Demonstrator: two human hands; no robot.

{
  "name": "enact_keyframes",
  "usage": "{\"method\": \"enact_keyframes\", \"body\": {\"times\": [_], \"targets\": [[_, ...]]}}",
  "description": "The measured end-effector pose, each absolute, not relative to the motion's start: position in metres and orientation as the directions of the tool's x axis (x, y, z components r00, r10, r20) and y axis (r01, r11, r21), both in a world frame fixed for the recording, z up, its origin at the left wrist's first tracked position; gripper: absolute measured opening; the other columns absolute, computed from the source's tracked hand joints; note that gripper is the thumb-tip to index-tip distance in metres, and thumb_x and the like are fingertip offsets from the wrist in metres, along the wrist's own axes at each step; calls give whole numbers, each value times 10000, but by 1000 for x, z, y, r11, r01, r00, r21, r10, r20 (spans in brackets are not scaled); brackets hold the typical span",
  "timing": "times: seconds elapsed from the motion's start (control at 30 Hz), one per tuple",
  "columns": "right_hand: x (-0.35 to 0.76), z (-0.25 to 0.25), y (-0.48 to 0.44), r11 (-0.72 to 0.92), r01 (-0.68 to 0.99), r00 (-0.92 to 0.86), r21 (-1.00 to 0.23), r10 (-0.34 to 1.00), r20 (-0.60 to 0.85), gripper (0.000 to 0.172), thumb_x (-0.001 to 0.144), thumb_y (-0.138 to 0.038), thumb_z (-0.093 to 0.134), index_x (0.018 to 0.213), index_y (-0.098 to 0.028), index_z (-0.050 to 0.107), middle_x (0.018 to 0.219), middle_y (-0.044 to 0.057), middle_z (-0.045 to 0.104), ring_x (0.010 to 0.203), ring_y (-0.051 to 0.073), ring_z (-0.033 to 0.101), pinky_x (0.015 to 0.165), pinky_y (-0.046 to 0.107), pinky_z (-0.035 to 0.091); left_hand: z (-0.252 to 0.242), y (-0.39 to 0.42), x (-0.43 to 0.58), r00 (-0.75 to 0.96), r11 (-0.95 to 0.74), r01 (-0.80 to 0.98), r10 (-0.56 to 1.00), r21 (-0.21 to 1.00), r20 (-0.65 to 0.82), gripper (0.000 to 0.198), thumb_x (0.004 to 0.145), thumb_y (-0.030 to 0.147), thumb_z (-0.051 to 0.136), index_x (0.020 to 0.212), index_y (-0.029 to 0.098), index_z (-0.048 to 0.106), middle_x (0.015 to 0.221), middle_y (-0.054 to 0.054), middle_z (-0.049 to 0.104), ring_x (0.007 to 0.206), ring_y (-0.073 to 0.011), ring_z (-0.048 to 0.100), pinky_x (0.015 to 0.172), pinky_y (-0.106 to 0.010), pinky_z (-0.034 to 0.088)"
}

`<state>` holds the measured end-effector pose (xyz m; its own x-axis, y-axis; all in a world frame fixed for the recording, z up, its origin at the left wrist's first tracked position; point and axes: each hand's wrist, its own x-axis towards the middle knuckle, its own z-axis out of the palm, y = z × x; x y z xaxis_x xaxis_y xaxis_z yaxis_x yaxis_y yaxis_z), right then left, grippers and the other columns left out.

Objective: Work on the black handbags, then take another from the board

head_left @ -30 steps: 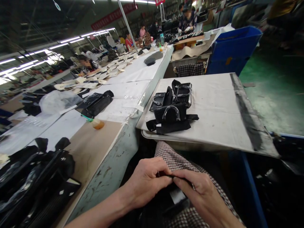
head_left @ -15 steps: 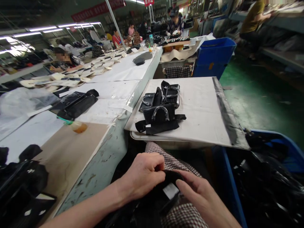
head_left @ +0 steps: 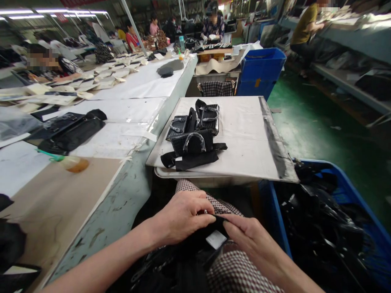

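Note:
My left hand (head_left: pixel 180 215) and my right hand (head_left: pixel 250 240) meet over my lap and pinch the top edge of a black bag piece (head_left: pixel 198 248) that carries a small white label (head_left: pixel 215 239). The piece rests on my checked trousers (head_left: pixel 238 272). Just beyond my knees, a pile of small black handbags (head_left: pixel 192 136) with wrapped handles lies on a white board (head_left: pixel 244 138).
A long worktable (head_left: pixel 100 138) runs along the left with black bags (head_left: pixel 65 130) and a glue bottle (head_left: pixel 71 163) on it. A blue bin (head_left: pixel 332 219) of black pieces stands at my right. Other people work at the far end; a blue crate (head_left: pixel 262 69) stands behind the board.
The view has swung to the right, bringing the blue bin into sight. My hands stay together on the black piece, with the fingers shifting along its edge.

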<state>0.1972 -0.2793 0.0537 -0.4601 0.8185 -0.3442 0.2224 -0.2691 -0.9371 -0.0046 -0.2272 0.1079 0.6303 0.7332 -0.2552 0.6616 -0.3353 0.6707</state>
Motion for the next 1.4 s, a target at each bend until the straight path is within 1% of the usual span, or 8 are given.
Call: {"method": "enact_keyframes", "body": {"times": [0.17,0.43,0.7,0.83,1.0,1.1,1.27,1.4], "targets": [[196,49,-276,-193,328,-409,-925,854,-323,288,927,-310,466,782,-178,677,626,-31,489,591,121,475,501,186,373,104,-234,2,649,-425,661,737,618,-188,133,816,89,624,691,130,608,692,43,547,649,-87,500,594,-203,326],[192,41,-270,-209,177,-390,-962,882,-264,367,928,-407,505,721,-164,686,785,11,655,760,186,595,710,253,478,98,-235,1,554,-355,722,811,594,-189,196,839,121,594,651,144,544,658,47,521,617,-90,477,586,-208,330],[191,61,-268,-352,76,-533,-933,776,-336,405,951,-464,488,1134,-181,713,806,32,685,835,240,644,792,343,528,119,-234,-10,520,-289,778,795,557,-313,131,835,173,561,799,224,676,817,33,609,775,-133,551,670,-209,383],[194,57,-279,-520,-28,-553,-854,719,-420,451,948,-494,509,1293,-222,614,1093,71,691,957,263,651,760,349,562,121,-238,-12,517,-304,794,794,526,-321,150,852,180,528,831,233,666,841,34,627,782,-138,567,666,-217,379],[193,36,-294,-602,-164,-446,-781,752,-486,573,828,-559,674,1297,-240,591,1343,88,573,1182,312,559,922,421,517,122,-239,-22,517,-333,824,773,457,-368,151,884,241,528,814,210,658,840,12,676,761,-162,608,679,-247,383],[187,37,-296,-525,-157,-410,-836,805,-429,558,835,-578,664,1272,-237,599,1327,89,586,1234,304,520,1029,429,443,135,-236,-29,431,-257,874,802,412,-415,255,901,222,471,712,185,637,736,-12,679,689,-170,616,643,-249,389],[175,71,-274,-353,-96,-429,-931,858,-282,521,932,-599,510,1306,-241,572,1341,86,575,1266,296,497,1049,420,430,170,-237,-26,279,-154,920,903,362,-326,278,876,168,450,1066,214,648,922,-53,715,856,-224,657,742,-275,439],[156,74,-243,-258,-201,-555,-945,825,-107,572,855,-513,662,1298,-169,549,1264,122,622,1195,312,558,987,419,468,175,-237,-14,181,-86,960,917,266,-355,291,846,151,463,1075,196,636,915,-85,715,859,-261,665,738,-309,456]]}}
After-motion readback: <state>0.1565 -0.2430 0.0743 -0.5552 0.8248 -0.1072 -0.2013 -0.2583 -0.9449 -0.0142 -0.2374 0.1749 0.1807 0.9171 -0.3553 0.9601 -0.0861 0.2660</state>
